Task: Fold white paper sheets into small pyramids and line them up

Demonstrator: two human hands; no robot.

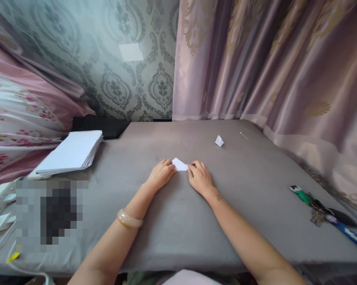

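A small folded piece of white paper (180,165) lies in the middle of the grey cloth-covered table (172,221), its top edge coming to a point. My left hand (163,173) grips its left end, fingers pressed together on the paper. At the opposite end, my right hand (199,176) pinches the right corner. Both hands rest low on the cloth, and their fingers hide the paper's two ends. Further back to the right sits a small folded white paper piece (219,141), apart from both hands.
A stack of white paper (74,152) lies at the left, by a folded black cloth (99,126). Keys on a lanyard (321,213) lie at the right edge. A thin white stick (243,135) is near the curtain (226,59). A power strip (1,196) and cables run along the left.
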